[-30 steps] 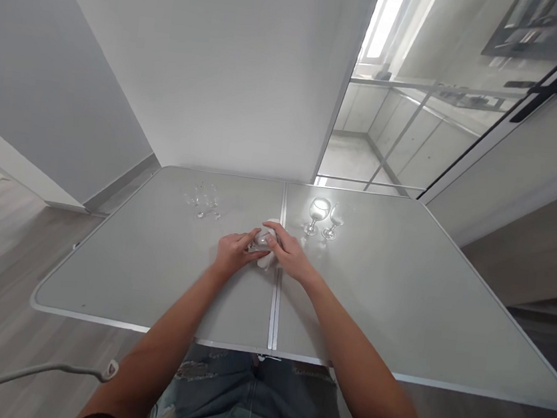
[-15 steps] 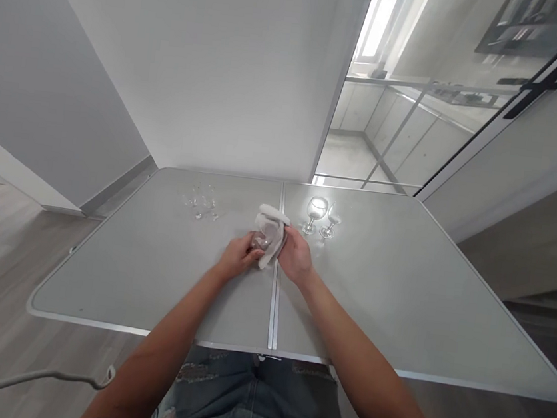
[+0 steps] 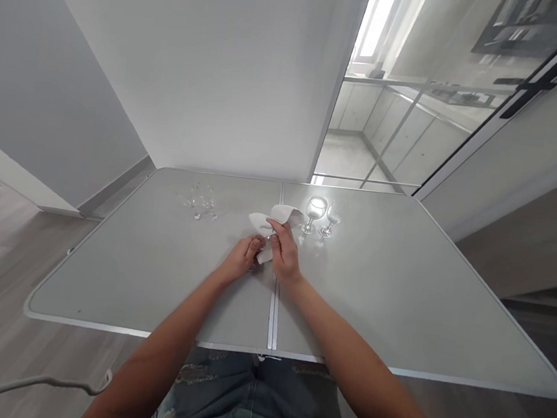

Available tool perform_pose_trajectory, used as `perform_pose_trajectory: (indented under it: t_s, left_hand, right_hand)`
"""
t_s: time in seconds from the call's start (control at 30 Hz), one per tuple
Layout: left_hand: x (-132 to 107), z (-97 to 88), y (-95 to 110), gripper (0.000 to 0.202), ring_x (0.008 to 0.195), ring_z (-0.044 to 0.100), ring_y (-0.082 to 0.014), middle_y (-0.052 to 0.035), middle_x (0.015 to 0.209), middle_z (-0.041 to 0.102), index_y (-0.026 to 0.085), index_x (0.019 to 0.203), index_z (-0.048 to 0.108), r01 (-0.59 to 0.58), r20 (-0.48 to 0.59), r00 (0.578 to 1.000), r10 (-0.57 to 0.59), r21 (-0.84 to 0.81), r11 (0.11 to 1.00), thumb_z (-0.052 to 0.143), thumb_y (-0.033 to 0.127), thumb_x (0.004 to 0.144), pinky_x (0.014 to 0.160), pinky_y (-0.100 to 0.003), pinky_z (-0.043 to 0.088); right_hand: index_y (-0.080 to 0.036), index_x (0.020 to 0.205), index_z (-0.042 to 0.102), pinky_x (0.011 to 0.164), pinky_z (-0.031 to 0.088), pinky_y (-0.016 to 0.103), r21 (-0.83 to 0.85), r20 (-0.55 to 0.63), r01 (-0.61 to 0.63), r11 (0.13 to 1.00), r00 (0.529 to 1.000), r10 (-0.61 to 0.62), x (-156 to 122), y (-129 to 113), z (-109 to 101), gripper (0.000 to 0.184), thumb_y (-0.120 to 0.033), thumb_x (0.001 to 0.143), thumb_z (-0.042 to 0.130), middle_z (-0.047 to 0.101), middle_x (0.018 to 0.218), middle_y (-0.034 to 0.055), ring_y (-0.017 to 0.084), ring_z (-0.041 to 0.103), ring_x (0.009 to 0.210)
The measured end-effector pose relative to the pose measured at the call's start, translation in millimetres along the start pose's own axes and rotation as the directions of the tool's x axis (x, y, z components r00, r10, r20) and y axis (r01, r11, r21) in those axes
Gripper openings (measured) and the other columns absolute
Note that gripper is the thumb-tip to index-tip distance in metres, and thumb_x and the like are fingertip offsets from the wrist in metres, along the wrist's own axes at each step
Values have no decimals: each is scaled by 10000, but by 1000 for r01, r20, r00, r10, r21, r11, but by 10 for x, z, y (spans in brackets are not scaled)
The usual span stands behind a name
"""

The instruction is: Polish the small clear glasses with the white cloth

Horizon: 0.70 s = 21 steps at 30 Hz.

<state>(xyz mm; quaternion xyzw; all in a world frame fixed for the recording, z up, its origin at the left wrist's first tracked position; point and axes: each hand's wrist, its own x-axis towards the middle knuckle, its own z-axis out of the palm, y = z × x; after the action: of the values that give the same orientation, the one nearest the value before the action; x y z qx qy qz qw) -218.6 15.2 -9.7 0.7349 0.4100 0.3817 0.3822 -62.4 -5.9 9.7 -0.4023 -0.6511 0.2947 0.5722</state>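
Over the middle of the table, my left hand (image 3: 241, 257) is closed around a clear drinking glass (image 3: 267, 240), most of it hidden by fingers and cloth. A white cloth (image 3: 284, 214) is bunched about the glass, with one flap raised at the far side and a corner hanging below. My right hand (image 3: 285, 253) grips the cloth and presses it against the glass, thumb and fingers near the left hand. Just beyond the right hand stand two stemmed glasses, a round-bowled wine glass (image 3: 316, 208) and a narrower glass (image 3: 330, 220) beside it.
Several small clear glass pieces or glasses (image 3: 201, 203), hard to make out, are at the table's far left. The pale folding table (image 3: 401, 283) has a metal seam down its middle. A white wall and a glazed door (image 3: 377, 140) rise behind it. A grey cable (image 3: 28, 380) hangs lower left.
My right hand has shifted left and over the cloth, closer to my left hand. The cloth has been turned and spread toward the right, covering more of the glass.
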Motion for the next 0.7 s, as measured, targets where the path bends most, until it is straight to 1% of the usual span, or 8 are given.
perform_pose_trajectory:
  t_s: [0.1, 0.2, 0.3, 0.37, 0.47, 0.53, 0.6, 0.7]
  left_hand:
    - [5, 13, -4, 627, 517, 514, -136, -25, 570, 574, 170, 728, 566, 10, 26, 1000, -12, 75, 997, 185, 563, 1036, 546, -275, 420]
    - [-3, -33, -20, 654, 535, 547, -163, -71, 576, 596, 178, 619, 553, -37, 39, 999, 25, 363, 931, 213, 562, 1025, 559, -294, 402]
    - [-44, -103, -12, 528, 611, 611, -218, -114, 669, 663, 165, 724, 642, -140, 88, 990, 109, 667, 731, 421, 584, 957, 587, -318, 395]
    - [-74, -131, 6, 488, 638, 625, -236, -115, 683, 676, 156, 785, 660, -182, 104, 982, 157, 731, 658, 498, 596, 917, 603, -323, 396]
    - [-95, -121, 27, 489, 640, 619, -224, -74, 653, 657, 157, 875, 654, -165, 8, 975, 220, 689, 706, 560, 636, 878, 626, -312, 404]
    - [-89, -84, 25, 500, 635, 600, -201, -42, 652, 635, 167, 957, 636, -157, -62, 970, 237, 587, 795, 544, 654, 887, 635, -298, 407]
    - [-73, -33, 7, 501, 619, 569, -174, -23, 673, 615, 177, 997, 604, -147, -108, 971, 211, 426, 893, 459, 653, 936, 634, -286, 410]
    - [-41, 48, -43, 542, 593, 519, -147, -14, 702, 585, 172, 1033, 561, -112, -133, 982, 131, 139, 984, 300, 645, 994, 610, -276, 420]
  right_hand:
    - [-281, 1351, 614, 1159, 348, 481, -143, 115, 138, 980, 986, -122, 7, -19, -29, 428, -404, 1024, 366, 544, 1398, 113, 295, 456, 1358]
    - [-270, 1220, 697, 1130, 351, 513, -176, 242, 205, 963, 957, -160, 73, -12, -73, 363, -390, 1001, 433, 630, 1280, 116, 313, 499, 1282]
    - [-235, 1030, 740, 966, 456, 415, -70, 246, 94, 993, 966, -74, 137, 45, -117, 318, -433, 979, 497, 681, 1006, 90, 259, 595, 1009]
    - [-207, 900, 735, 821, 482, 335, 113, 238, -78, 990, 970, 50, 162, 88, -141, 341, -480, 956, 538, 659, 851, 49, 205, 596, 834]
    - [-192, 846, 704, 673, 482, 273, 493, 203, -373, 786, 928, 313, 182, 108, -146, 344, -522, 898, 619, 649, 757, 7, 163, 587, 712]
    - [-201, 865, 683, 633, 507, 277, 686, 217, -453, 569, 874, 435, 190, 88, -119, 346, -546, 857, 659, 659, 732, 1, 173, 614, 699]
    - [-210, 893, 669, 621, 544, 306, 766, 274, -486, 421, 839, 469, 191, 55, -70, 355, -562, 843, 664, 668, 723, 13, 204, 650, 724]
    - [-227, 966, 665, 660, 588, 339, 786, 247, -462, 411, 844, 476, 165, 22, 24, 316, -524, 859, 658, 692, 771, 25, 224, 682, 787]
